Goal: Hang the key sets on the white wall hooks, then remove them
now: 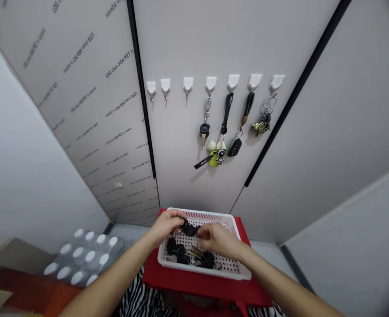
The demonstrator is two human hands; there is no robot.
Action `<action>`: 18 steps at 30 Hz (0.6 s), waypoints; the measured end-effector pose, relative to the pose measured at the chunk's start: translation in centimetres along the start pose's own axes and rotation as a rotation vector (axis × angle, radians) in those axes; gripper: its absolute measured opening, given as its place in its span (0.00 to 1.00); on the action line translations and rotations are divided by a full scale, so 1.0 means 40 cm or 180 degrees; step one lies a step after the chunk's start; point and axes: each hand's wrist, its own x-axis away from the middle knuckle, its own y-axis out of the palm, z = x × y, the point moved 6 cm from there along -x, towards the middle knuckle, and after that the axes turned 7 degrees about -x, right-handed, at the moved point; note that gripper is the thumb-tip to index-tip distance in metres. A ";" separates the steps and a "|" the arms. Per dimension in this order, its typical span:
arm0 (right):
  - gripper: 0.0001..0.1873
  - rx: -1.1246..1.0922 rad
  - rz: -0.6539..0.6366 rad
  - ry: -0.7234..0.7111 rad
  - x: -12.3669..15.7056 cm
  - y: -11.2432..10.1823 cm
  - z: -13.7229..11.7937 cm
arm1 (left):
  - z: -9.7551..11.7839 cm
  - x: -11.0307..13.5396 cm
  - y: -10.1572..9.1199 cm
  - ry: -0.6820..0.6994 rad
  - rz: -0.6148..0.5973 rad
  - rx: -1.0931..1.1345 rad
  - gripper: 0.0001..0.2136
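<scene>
Over the back left of a white plastic basket (207, 274), my left hand (170, 224) pinches a bunch of black-headed keys (190, 230). My right hand (216, 240) reaches in from the right, its fingers curled against the same bunch; the exact grip of its fingertips is partly hidden. More black-headed keys (177, 252) lie in the basket below my left hand. Under my right hand are metal key blades (196, 253) and another dark key piece (208, 259), jumbled together on the perforated bottom.
The basket stands on a red stool (194, 284). On the panel ahead are several white hooks (211, 82), from which hang a single key (203, 132), a charm strap (226, 114), a car key (235, 146) and a key ring (262, 125). Wrapped bottles (78, 253) stand left.
</scene>
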 end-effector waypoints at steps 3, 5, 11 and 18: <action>0.05 0.0682 -0.0380 -0.0091 0.025 0.027 0.018 | -0.017 -0.005 0.007 0.0028 0.0053 -0.0385 0.06; 0.05 0.0685 -0.0244 -0.0090 0.027 0.023 0.025 | -0.023 -0.008 0.013 0.0091 0.0034 -0.0650 0.06; 0.14 -0.0881 0.0264 0.0344 -0.004 -0.041 0.041 | -0.023 -0.002 0.030 0.0504 -0.0069 -0.1700 0.08; 0.12 -0.3170 0.1001 0.0544 -0.022 -0.089 0.011 | -0.012 -0.008 0.072 0.0775 -0.0197 -0.1505 0.15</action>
